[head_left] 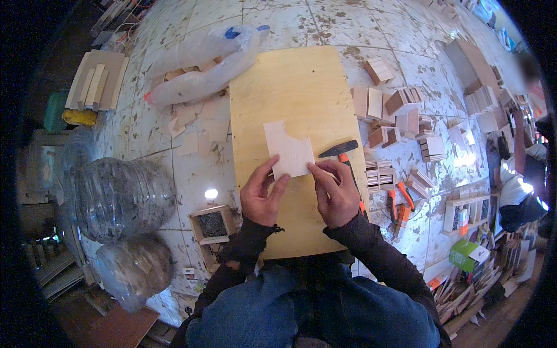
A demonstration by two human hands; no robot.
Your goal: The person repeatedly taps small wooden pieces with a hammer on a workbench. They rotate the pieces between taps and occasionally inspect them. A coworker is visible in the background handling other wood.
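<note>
A thin, pale wooden piece [292,153] with a notch cut from its top right corner is held up over the yellow board [290,81] in front of me. My left hand [264,194] pinches its lower left edge between thumb and fingers. The lower right corner sits in the fingertips of my right hand [335,191]. Just beyond my right hand lies a hammer [339,149] with a dark head and an orange handle, partly hidden by that hand.
Stacks of wooden blocks [404,101] and orange-handled pliers [401,197] lie right of the board. A wooden box [210,225] of small dark pieces stands left. Plastic-wrapped bundles [122,200] and thin offcuts [188,142] lie further left. Another person [525,185] sits at far right.
</note>
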